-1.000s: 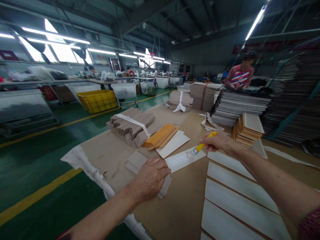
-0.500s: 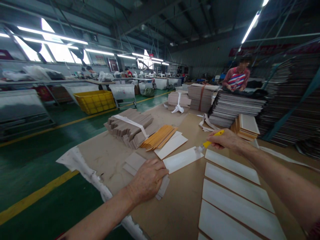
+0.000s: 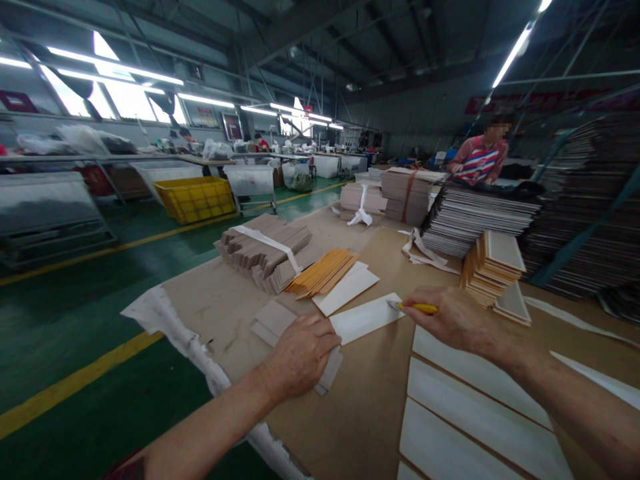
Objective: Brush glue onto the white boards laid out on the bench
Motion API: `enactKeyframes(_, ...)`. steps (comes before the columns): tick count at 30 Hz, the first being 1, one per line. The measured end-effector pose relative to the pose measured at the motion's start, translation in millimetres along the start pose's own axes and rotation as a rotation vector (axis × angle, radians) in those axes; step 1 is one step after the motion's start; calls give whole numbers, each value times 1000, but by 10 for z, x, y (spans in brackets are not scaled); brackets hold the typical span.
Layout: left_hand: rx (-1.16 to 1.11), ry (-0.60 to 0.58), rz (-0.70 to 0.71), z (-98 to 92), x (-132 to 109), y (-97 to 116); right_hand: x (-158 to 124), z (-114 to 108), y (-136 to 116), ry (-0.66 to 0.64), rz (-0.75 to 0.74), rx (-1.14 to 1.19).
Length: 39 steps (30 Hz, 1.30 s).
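Observation:
My left hand (image 3: pixel 306 353) grips the near-left end of a white strip of board (image 3: pixel 365 323), its fingers closed. In my right hand (image 3: pixel 447 317) is a paintbrush (image 3: pixel 425 309) with a yellow handle; its bristles touch the strip near the far right end. Several grey cardboard pieces (image 3: pixel 275 317) lie partly under my left hand. Behind the strip are another white strip (image 3: pixel 350 288) and a fanned pile of orange-backed strips (image 3: pixel 325 272). Several white strips (image 3: pixel 465 407) lie in a row below my right arm, which hides part of them.
A tied bundle of grey cardboard (image 3: pixel 265 250) lies at the table's left side. To the right rise a stack of orange-edged strips (image 3: pixel 493 263) and a tall stack of dark-edged boards (image 3: pixel 475 217). Another person (image 3: pixel 480 160) stands behind it. White cloth (image 3: pixel 173 327) hangs along the table's left edge.
My right hand has lowered and turned, laying the brush handle flatter, with the bristles still at the strip's far end. My left hand stays on its end. The view has shifted slightly.

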State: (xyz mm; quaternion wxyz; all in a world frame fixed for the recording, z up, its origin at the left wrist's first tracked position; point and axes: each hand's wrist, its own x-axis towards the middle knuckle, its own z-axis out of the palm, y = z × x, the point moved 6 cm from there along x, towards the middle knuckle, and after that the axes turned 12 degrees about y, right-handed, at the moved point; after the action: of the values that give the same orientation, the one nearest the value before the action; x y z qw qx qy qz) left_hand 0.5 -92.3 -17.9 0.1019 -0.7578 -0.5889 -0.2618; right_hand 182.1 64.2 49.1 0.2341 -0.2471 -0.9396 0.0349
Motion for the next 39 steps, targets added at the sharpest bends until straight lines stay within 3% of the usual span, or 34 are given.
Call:
enactKeyframes(4, 11, -14, -8, 8, -10, -6, -109, 135, -281, -57, -155, -44)
enactKeyframes(12, 0, -6, -10, 29, -14, -17, -308, 238, -753, -52, -302, 21)
enactKeyframes(15, 1, -3, -8, 21, -19, -10, -345, 145, -586, 63, -243, 187)
enactKeyframes(19, 3, -15, -14, 20, -24, -7, -309, -44, -12, 291, -68, 259)
enactKeyframes(23, -2, -14, -17, 20, -18, -10, -295, -65, 284, 264, -44, 201)
enactKeyframes(26, -12, -2, -9, 16, -13, -13, -337, 2, 218, 188, -87, 194)
enactKeyframes(33, 16, 14, 7, 9, -24, -3, -400, 166, -221, 47, -211, 224)
enactKeyframes(39, 15, 19, 18, -3, -19, 18, -332, 209, -422, 0, -197, 436)
